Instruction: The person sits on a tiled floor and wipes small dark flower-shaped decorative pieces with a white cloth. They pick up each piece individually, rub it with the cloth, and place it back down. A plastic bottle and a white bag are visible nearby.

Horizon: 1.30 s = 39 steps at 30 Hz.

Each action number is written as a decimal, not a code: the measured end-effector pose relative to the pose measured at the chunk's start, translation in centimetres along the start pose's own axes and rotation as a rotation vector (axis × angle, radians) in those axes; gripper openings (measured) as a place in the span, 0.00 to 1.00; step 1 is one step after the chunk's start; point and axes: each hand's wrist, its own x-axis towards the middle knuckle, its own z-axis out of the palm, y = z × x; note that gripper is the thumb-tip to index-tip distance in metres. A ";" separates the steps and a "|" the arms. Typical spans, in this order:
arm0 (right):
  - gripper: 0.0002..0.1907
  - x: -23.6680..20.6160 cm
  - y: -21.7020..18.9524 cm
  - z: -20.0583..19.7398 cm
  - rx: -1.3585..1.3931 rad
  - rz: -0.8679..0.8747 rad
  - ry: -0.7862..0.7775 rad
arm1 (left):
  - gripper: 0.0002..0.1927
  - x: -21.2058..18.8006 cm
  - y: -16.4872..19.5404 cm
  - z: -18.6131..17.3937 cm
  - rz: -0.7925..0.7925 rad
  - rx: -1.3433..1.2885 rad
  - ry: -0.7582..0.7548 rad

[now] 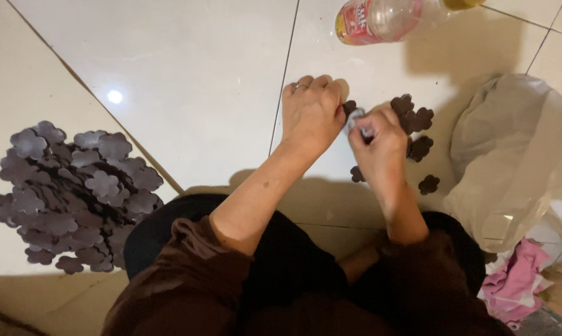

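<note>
While the person sits on the tiled floor [187,81] with knees drawn up, both hands meet just ahead of the lap. The left hand [311,115] is curled into a loose fist, a ring on one finger, and its fingers [338,93] pinch the edge of a dark flower-shaped cutout [349,107]. The right hand [375,146] is bunched close against it, fingertips drawn tight around something small and pale; it looks like a scrap of film or tape, though the view is too blurred to be sure.

Just beyond the right hand lies a small cluster of the same dark flower shapes [414,121], a few more scattered loose beside the wrist. Well apart on the person's left sits a large heap of greyish-purple flower cutouts [75,193], piled several deep.

A clear plastic bottle [386,18] with a red label lies on its side at the far edge. To the right, a crumpled translucent plastic bag [517,155] slumps on the floor, pink cloth [517,280] beneath it.
</note>
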 end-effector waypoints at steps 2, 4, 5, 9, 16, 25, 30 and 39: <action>0.06 -0.3 -0.2 -0.2 0.043 0.011 -0.062 | 0.07 0.1 0.0 0.0 0.009 0.023 0.013; 0.06 -0.4 0.0 -0.5 0.135 0.075 -0.128 | 0.06 0.1 0.0 0.1 0.011 0.037 0.007; 0.06 -0.3 0.2 -0.7 0.205 0.127 -0.155 | 0.06 0.1 0.0 0.1 0.016 0.045 0.007; 0.05 1.0 1.0 -0.5 0.076 0.129 0.046 | 0.06 0.0 -0.2 0.3 0.016 0.044 0.021; 0.07 0.3 1.1 0.0 0.072 0.058 -0.086 | 0.06 0.2 0.0 0.1 0.042 0.005 0.020; 0.08 2.1 1.7 -0.5 0.078 -0.056 0.078 | 0.06 0.1 -0.2 0.0 0.161 0.075 0.058; 0.07 1.0 0.6 0.1 0.045 0.047 0.011 | 0.05 0.1 -0.3 0.1 0.153 0.102 0.055; 0.06 1.5 0.7 -1.2 0.143 0.087 -0.002 | 0.05 0.3 -0.3 -0.1 0.135 0.075 0.059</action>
